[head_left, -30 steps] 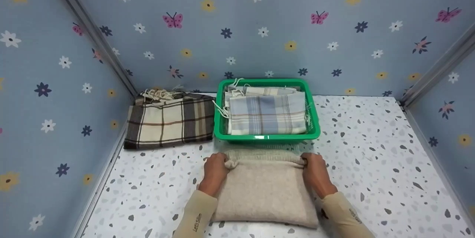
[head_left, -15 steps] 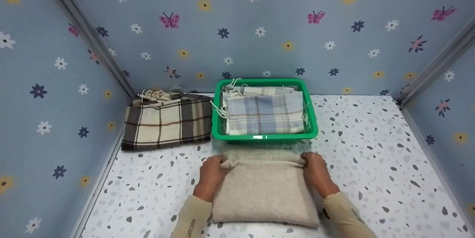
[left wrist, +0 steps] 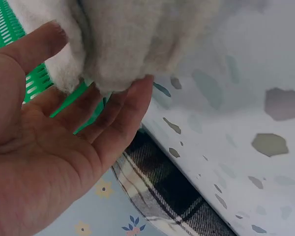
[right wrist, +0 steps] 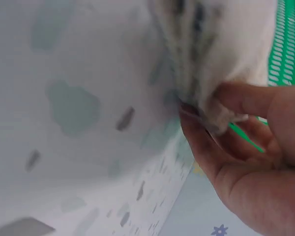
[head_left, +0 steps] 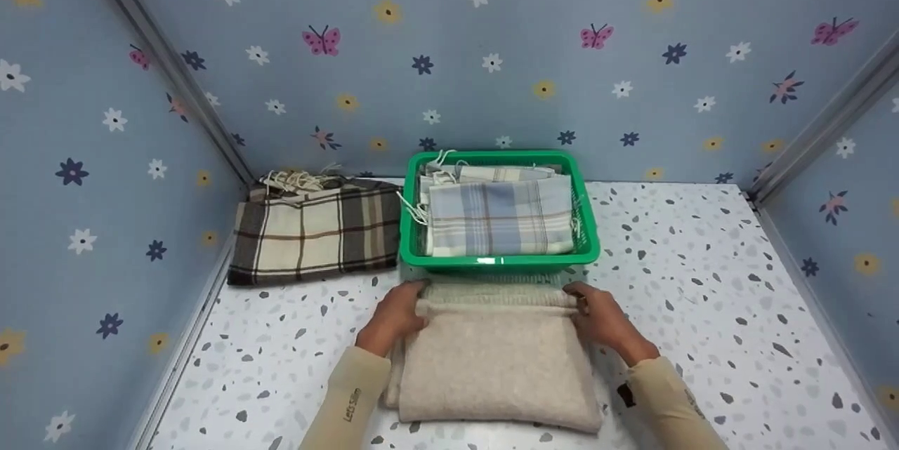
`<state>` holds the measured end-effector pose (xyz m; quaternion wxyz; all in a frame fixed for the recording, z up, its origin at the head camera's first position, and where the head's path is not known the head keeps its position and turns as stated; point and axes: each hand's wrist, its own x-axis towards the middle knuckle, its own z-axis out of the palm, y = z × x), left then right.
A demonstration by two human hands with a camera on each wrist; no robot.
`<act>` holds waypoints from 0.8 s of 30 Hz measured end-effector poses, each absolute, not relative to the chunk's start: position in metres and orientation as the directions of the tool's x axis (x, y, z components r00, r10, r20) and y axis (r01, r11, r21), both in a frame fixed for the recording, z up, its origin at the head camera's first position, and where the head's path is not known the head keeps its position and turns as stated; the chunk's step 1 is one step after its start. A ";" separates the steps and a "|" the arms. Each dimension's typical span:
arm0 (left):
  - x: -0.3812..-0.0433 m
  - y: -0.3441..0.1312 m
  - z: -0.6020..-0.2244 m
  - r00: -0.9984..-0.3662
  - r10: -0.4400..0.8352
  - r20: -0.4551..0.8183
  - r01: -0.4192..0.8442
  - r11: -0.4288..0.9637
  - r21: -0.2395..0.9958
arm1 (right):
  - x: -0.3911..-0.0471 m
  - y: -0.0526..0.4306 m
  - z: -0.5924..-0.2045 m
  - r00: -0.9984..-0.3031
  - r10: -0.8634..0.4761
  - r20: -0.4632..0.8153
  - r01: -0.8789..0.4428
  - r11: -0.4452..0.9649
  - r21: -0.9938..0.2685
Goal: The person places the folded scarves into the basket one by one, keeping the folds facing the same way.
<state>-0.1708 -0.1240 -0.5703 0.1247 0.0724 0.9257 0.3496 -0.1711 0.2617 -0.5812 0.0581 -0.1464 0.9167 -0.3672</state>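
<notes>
Folded beige cloth (head_left: pixel 499 366) lay on the bench (head_left: pixel 702 338) at the basket's (head_left: pixel 548 260) 6 o'clock. I saw the left hand (head_left: pixel 393 316), fingers loosely extended, touching its 10 o'clock edge; the right hand (head_left: pixel 607 320) pinched 2 o'clock, presumably steadying the layers.

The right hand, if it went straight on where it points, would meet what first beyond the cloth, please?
Past the beige cloth, the right hand would likely meet the green basket, though depth is unclear.

Sleeved forearms (head_left: pixel 348 394) angled inward, left grip (head_left: pixel 392 319) loosely spread, right grip (head_left: pixel 607 319) pinching.
</notes>
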 end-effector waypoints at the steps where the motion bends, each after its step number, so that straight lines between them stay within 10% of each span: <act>1: -0.172 -0.124 -0.569 -0.955 0.229 -0.186 0.048 0.744 0.667 | -0.172 0.263 -0.580 -0.946 -0.325 -0.018 -0.221 0.682 -0.697; 24: -0.173 -0.119 -0.571 -0.965 0.228 -0.130 0.076 0.717 0.693 | -0.175 0.273 -0.583 -0.894 -0.447 0.018 -0.325 0.619 -0.715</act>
